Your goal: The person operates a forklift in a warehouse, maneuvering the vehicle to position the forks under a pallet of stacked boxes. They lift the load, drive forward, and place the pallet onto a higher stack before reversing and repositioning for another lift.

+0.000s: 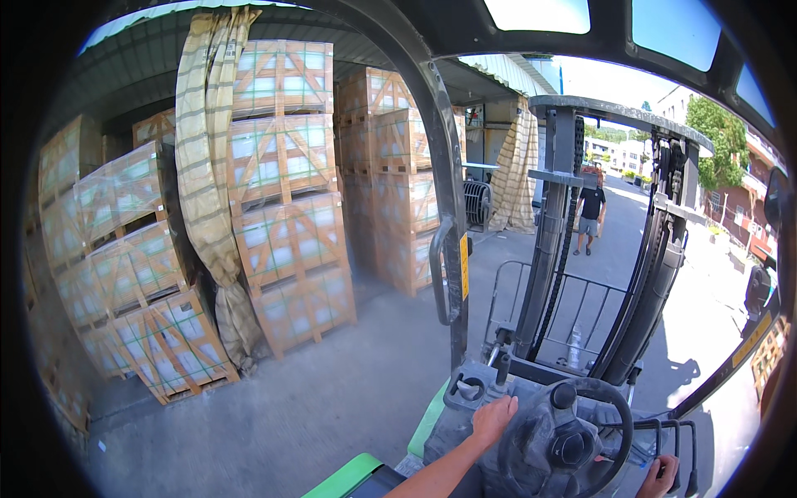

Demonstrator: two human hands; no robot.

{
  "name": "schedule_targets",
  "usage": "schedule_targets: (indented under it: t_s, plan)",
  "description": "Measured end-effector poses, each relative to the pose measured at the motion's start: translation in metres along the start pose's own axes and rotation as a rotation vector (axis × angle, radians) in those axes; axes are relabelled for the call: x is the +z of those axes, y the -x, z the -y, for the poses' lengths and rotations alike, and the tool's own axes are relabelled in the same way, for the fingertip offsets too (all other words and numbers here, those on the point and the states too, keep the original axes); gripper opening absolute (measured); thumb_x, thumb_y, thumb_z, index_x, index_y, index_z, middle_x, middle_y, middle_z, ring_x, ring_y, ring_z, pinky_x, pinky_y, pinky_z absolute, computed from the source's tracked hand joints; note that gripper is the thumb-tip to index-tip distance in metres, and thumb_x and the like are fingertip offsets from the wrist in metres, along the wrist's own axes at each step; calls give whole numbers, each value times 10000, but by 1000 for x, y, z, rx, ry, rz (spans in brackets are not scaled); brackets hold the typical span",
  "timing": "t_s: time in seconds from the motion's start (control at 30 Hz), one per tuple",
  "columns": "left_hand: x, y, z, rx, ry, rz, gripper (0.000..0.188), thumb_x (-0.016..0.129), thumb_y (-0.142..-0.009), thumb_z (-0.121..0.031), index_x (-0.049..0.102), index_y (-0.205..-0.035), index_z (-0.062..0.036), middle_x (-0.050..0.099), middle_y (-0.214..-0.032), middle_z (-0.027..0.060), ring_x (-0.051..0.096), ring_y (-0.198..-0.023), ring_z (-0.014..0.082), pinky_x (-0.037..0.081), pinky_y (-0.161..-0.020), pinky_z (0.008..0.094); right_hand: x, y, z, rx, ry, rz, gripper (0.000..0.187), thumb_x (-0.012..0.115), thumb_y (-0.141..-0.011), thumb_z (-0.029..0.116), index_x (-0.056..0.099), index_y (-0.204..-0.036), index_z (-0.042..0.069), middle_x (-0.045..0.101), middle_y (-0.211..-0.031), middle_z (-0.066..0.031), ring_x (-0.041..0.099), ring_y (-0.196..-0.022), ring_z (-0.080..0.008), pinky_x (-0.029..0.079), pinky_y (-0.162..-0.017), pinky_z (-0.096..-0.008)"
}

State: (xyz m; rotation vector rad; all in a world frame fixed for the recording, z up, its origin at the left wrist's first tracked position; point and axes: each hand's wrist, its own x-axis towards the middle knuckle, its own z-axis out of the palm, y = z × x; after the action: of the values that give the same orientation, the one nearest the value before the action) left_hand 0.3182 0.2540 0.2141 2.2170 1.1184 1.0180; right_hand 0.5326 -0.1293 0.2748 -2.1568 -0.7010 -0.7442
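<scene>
A forklift's black steering wheel [624, 423] stands low in front of me, with a round spinner knob [563, 396] near its top. At the wheel's left side my left hand [496, 417] is closed, its fingers curled around the rim. Farther right, at the lower edge, my right hand [658, 477] curls around a black control lever [660, 436], and part of the grip is hidden by the fingers. More bent levers [692, 452] rise just right of it. Left of the wheel, the dusty dashboard [477, 398] carries a short upright lever [503, 357].
Ahead stands the forklift mast [548, 241] with chains and a barred load backrest [589, 290]. Beyond it, a person [590, 214] in a dark shirt is on the pavement. Stacked wooden crates [290, 232] and a striped curtain [203, 141] are at left. A cab pillar [452, 166] crosses the view.
</scene>
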Motion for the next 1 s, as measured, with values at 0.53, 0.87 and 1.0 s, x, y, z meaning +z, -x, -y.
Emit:
schedule_targets:
  t_s: [0.53,0.87,1.0]
  plan:
    - [17,4,5,89,35,-260,359,603,-1019,-363,598,-784,-92,686,-767,132,668,-675,409,524,-585,541,23,-1,-12,-106,-1,-176,244,691,-996,233,713,-1042,-6,692,-1000,-161,658,-895,-325,540,-778,-418]
    - [23,4,8,148,43,-380,314,651,-993,-313,587,-761,-111,671,-736,106,665,-633,377,529,-545,502,21,0,-2,-135,-42,-219,161,700,-983,170,725,-1007,13,706,-1001,-133,664,-881,-286,538,-723,-388]
    - [25,4,9,140,11,-385,312,655,-988,-306,584,-752,-116,668,-731,101,665,-621,369,533,-536,490,19,-1,2,-158,-51,-246,134,697,-980,141,727,-1004,13,709,-994,-127,669,-863,-278,538,-701,-375]
